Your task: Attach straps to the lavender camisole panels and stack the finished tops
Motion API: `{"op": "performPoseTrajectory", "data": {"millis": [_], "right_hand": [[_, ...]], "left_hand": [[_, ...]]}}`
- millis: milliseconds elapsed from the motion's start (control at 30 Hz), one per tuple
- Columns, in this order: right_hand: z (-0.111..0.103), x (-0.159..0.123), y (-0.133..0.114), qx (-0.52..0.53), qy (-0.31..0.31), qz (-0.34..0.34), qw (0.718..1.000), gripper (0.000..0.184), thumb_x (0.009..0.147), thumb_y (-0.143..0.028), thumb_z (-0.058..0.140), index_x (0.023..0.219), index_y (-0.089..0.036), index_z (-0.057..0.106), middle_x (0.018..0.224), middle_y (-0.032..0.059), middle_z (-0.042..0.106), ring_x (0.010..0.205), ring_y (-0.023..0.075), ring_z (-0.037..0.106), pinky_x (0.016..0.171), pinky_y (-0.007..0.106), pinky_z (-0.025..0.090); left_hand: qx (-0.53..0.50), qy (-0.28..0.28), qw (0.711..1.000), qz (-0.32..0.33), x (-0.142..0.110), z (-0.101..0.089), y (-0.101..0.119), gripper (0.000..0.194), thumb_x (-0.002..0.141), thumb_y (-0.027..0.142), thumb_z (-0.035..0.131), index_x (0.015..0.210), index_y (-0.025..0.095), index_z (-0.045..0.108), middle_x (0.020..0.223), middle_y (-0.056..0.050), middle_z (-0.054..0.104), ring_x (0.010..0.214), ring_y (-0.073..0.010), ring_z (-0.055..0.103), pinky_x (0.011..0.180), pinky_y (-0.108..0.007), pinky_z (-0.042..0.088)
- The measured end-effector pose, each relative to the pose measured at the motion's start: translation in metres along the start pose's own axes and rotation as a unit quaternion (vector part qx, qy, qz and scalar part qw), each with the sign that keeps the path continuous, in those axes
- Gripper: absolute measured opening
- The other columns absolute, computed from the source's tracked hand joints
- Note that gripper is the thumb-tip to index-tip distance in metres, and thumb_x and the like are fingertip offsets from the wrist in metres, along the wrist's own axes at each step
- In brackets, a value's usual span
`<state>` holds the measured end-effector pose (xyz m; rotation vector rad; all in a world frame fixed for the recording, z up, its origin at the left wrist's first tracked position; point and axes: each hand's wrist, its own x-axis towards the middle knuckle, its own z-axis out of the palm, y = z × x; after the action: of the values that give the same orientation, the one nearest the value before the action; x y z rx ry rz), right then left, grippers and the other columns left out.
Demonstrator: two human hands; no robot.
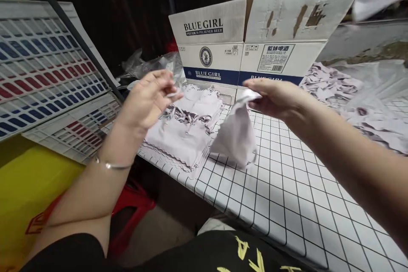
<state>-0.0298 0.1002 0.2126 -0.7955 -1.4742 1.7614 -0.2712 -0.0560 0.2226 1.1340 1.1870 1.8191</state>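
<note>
A pale pinkish-white cloth garment hangs from my right hand, pinched between the thumb and fingers by its top corner. Its lower end dangles just over the grid-patterned table, and a thin loop shows at the bottom. My left hand is raised over the stacked garments, fingers curled together; a small whitish bit shows at the fingertips, too blurred to name. Below it lie neat flat stacks of similar pale garments with wavy edges and thin straps, one stack behind the other.
An opened white and blue beer carton stands behind the stacks. Loose pale garments and clear plastic lie at the right on the grid-patterned table. White plastic crates stand at the left, above a yellow surface and a red stool.
</note>
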Motion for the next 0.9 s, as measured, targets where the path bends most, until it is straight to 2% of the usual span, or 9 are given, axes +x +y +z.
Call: {"op": "performPoseTrajectory", "data": {"millis": [133, 200, 267, 367, 433, 533, 667, 800, 900], "right_hand": [[0.037, 0.019, -0.032, 0.025, -0.018, -0.076, 0.997, 0.004, 0.085, -0.01, 0.059, 0.089, -0.01, 0.06, 0.083, 0.0064, 0.062, 0.076, 0.0119, 0.066, 0.071, 0.022, 0.06], [0.048, 0.023, -0.046, 0.028, -0.008, -0.114, 0.993, 0.005, 0.085, -0.01, 0.059, 0.09, -0.011, 0.059, 0.085, 0.0058, 0.062, 0.083, 0.0129, 0.067, 0.077, 0.024, 0.06], [0.056, 0.026, -0.06, 0.029, 0.009, -0.144, 0.989, 0.004, 0.086, -0.009, 0.058, 0.09, -0.012, 0.057, 0.086, 0.0049, 0.063, 0.089, 0.0139, 0.067, 0.08, 0.025, 0.059], [0.066, 0.024, -0.084, 0.038, 0.038, -0.169, 0.984, 0.007, 0.087, -0.007, 0.053, 0.089, -0.013, 0.056, 0.087, 0.0034, 0.063, 0.095, 0.0147, 0.068, 0.082, 0.025, 0.059], [0.069, 0.018, -0.098, 0.056, 0.06, -0.168, 0.982, 0.011, 0.087, -0.003, 0.05, 0.088, -0.013, 0.057, 0.087, 0.0029, 0.064, 0.097, 0.0141, 0.068, 0.082, 0.025, 0.059], [0.066, 0.006, -0.111, 0.077, 0.088, -0.154, 0.981, 0.016, 0.088, 0.0, 0.049, 0.089, -0.013, 0.058, 0.089, 0.0026, 0.065, 0.095, 0.0118, 0.068, 0.082, 0.022, 0.059], [0.044, 0.003, -0.1, 0.077, 0.105, -0.118, 0.984, 0.012, 0.088, -0.002, 0.055, 0.088, -0.011, 0.063, 0.085, 0.0027, 0.067, 0.084, 0.0074, 0.068, 0.082, 0.018, 0.058], [0.028, 0.028, -0.055, 0.083, 0.142, 0.012, 0.986, 0.009, 0.088, -0.003, 0.057, 0.087, -0.009, 0.063, 0.075, 0.0037, 0.067, 0.07, 0.0068, 0.067, 0.071, 0.016, 0.06], [0.036, 0.058, -0.022, 0.106, 0.139, 0.074, 0.982, 0.012, 0.09, -0.002, 0.052, 0.084, -0.009, 0.06, 0.069, 0.004, 0.066, 0.062, 0.0079, 0.066, 0.064, 0.017, 0.061]], "left_hand": [[0.107, -0.063, 0.992, 0.019, -0.027, 0.044, -0.057, 0.058, 0.08, 0.032, 0.073, 0.132, 0.023, 0.049, 0.132, -0.012, 0.051, 0.126, -0.0297, 0.047, 0.107, -0.049, 0.039], [0.133, -0.072, 0.988, 0.004, -0.025, 0.067, -0.09, 0.089, 0.073, 0.038, 0.079, 0.146, 0.029, 0.03, 0.148, -0.014, 0.036, 0.137, -0.0356, 0.033, 0.111, -0.052, 0.032], [0.136, -0.072, 0.988, 0.009, -0.012, 0.088, -0.115, 0.104, 0.069, 0.042, 0.082, 0.15, 0.031, 0.018, 0.153, -0.015, 0.028, 0.14, -0.0368, 0.027, 0.113, -0.053, 0.029], [0.128, -0.057, 0.989, 0.045, 0.008, 0.106, -0.131, 0.089, 0.073, 0.039, 0.079, 0.146, 0.026, 0.03, 0.144, -0.015, 0.042, 0.134, -0.0332, 0.039, 0.111, -0.05, 0.034], [0.126, -0.042, 0.99, 0.057, 0.013, 0.105, -0.131, 0.069, 0.076, 0.035, 0.075, 0.136, 0.02, 0.045, 0.128, -0.015, 0.056, 0.125, -0.0313, 0.05, 0.107, -0.049, 0.039], [0.113, -0.074, 0.991, -0.001, 0.005, 0.079, -0.119, 0.039, 0.08, 0.035, 0.07, 0.112, 0.013, 0.064, 0.104, -0.014, 0.067, 0.104, -0.0285, 0.062, 0.095, -0.047, 0.049], [0.103, -0.169, 0.973, -0.116, 0.0, 0.004, -0.078, 0.037, 0.075, 0.032, 0.075, 0.106, 0.013, 0.068, 0.097, -0.011, 0.07, 0.082, -0.0202, 0.067, 0.075, -0.036, 0.056], [0.264, -0.167, 0.942, -0.125, 0.041, -0.075, -0.029, 0.03, 0.07, 0.035, 0.077, 0.092, 0.014, 0.072, 0.087, -0.007, 0.071, 0.074, -0.0172, 0.065, 0.067, -0.03, 0.053], [0.408, -0.079, 0.906, -0.082, 0.09, -0.116, -0.007, 0.025, 0.062, 0.03, 0.081, 0.08, 0.015, 0.074, 0.078, -0.004, 0.071, 0.074, -0.0178, 0.063, 0.073, -0.031, 0.052]]}}
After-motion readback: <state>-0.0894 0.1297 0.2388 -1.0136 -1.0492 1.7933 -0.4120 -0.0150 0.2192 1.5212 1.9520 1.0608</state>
